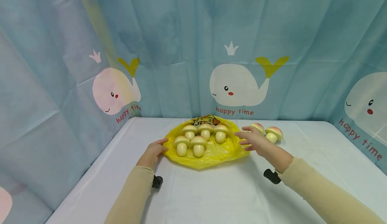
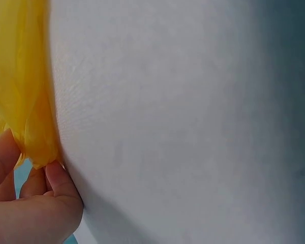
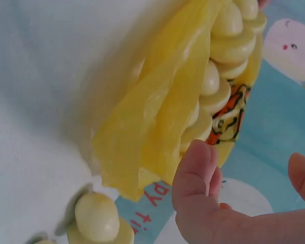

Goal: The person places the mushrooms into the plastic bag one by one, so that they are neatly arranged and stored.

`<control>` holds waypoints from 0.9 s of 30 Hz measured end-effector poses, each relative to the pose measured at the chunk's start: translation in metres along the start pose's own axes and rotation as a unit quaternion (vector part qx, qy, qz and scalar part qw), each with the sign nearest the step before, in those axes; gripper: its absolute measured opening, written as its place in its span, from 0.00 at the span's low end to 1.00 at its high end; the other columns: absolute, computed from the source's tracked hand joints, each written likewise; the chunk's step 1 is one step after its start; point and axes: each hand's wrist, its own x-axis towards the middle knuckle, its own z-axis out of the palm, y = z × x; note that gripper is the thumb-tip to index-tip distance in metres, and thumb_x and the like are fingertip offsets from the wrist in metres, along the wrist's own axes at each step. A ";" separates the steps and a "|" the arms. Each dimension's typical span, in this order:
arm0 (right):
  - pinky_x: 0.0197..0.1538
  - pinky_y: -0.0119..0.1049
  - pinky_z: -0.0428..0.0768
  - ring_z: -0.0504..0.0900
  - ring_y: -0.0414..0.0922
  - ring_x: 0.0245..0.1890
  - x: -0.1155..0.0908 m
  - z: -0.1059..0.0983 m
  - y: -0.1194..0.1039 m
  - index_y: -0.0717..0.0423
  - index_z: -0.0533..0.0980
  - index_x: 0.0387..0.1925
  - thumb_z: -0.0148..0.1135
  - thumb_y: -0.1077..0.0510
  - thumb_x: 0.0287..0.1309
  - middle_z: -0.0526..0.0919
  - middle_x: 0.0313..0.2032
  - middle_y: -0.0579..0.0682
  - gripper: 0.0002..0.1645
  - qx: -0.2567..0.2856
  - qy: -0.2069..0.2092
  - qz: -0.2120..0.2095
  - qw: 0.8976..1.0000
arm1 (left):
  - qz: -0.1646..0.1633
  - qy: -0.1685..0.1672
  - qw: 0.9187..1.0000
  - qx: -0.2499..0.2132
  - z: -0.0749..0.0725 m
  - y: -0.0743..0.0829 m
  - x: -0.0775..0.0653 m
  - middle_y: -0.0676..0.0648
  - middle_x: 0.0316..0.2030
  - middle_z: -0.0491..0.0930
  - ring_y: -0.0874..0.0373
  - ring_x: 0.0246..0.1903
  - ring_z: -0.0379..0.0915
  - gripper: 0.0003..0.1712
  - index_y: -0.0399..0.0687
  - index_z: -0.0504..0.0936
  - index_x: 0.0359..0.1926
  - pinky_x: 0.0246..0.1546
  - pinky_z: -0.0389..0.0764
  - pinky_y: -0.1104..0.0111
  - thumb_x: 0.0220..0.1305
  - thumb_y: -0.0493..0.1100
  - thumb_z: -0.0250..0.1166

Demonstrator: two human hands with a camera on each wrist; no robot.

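A yellow plastic bag [image 1: 201, 165] with an orange-and-black print lies spread on the table in the head view. Several toy mushrooms [image 1: 198, 146] with pale stems and pinkish-green caps rest on it in two rows. At the bag's left end, my left hand [image 1: 152, 153] pinches the edge; the left wrist view shows the gathered plastic [image 2: 33, 101] at the fingertips. My right hand [image 1: 256, 141] is by the bag's right end, fingers apart and holding nothing. Behind that hand are two loose mushrooms, one [image 1: 273, 135] in view and the other [image 1: 257, 127] partly hidden.
A white cloth covers the table [image 1: 205, 197]. Blue curtains [image 1: 181, 66] with whale prints stand along the back and both sides. Each wrist carries a small black camera, such as the one on the right [image 1: 272, 176].
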 end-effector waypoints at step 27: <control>0.55 0.56 0.71 0.63 0.63 0.62 0.001 -0.056 0.018 0.54 0.37 0.77 0.53 0.40 0.67 0.50 0.72 0.67 0.52 -0.033 0.054 -0.027 0.998 | -0.006 0.002 1.000 0.011 -0.001 0.001 0.002 0.40 0.72 0.56 0.48 0.66 0.55 0.30 0.44 0.69 0.68 0.67 0.59 0.59 0.66 0.25 0.53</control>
